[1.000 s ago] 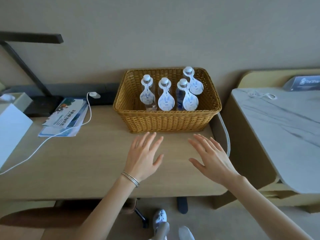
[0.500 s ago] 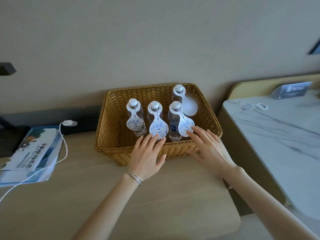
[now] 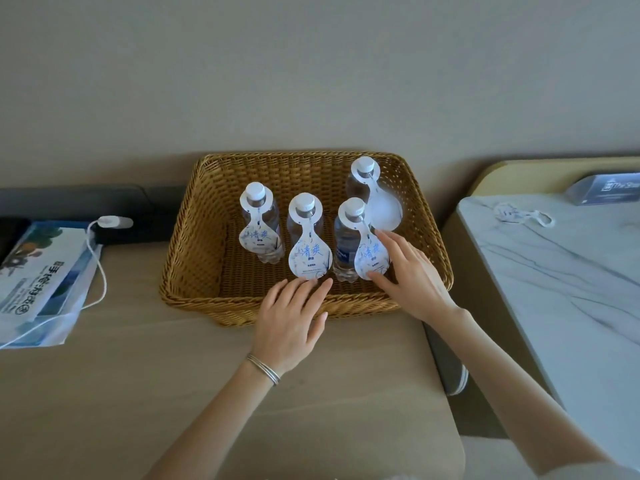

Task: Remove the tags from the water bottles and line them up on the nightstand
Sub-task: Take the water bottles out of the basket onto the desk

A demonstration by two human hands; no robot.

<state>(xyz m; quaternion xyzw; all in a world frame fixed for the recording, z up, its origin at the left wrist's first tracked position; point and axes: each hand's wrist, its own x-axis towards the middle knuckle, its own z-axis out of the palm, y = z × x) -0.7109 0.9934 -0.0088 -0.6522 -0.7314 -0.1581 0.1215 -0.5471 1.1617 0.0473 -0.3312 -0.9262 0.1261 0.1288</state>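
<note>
Several clear water bottles stand upright in a wicker basket (image 3: 194, 271) on the desk, each with a white paper tag round its neck. The front right bottle (image 3: 346, 247) carries a tag (image 3: 372, 254) with blue writing. My right hand (image 3: 408, 271) reaches into the basket with straight fingers touching that tag. My left hand (image 3: 291, 323) hovers flat over the basket's front rim, fingertips just below the middle bottle's tag (image 3: 310, 252). Another tagged bottle (image 3: 258, 226) stands at the left and one (image 3: 363, 188) at the back right. The marble-topped nightstand (image 3: 554, 289) is at the right.
A brochure (image 3: 45, 282) and a white charging cable (image 3: 98, 268) lie on the desk's left side. A small white tag with string (image 3: 519, 216) and a dark card stand (image 3: 609, 188) sit on the nightstand. A gap separates desk and nightstand.
The view has closed in on the basket. Both hands moved forward from over the desk; my right hand now touches the front right bottle's tag, my left is at the basket's front rim.
</note>
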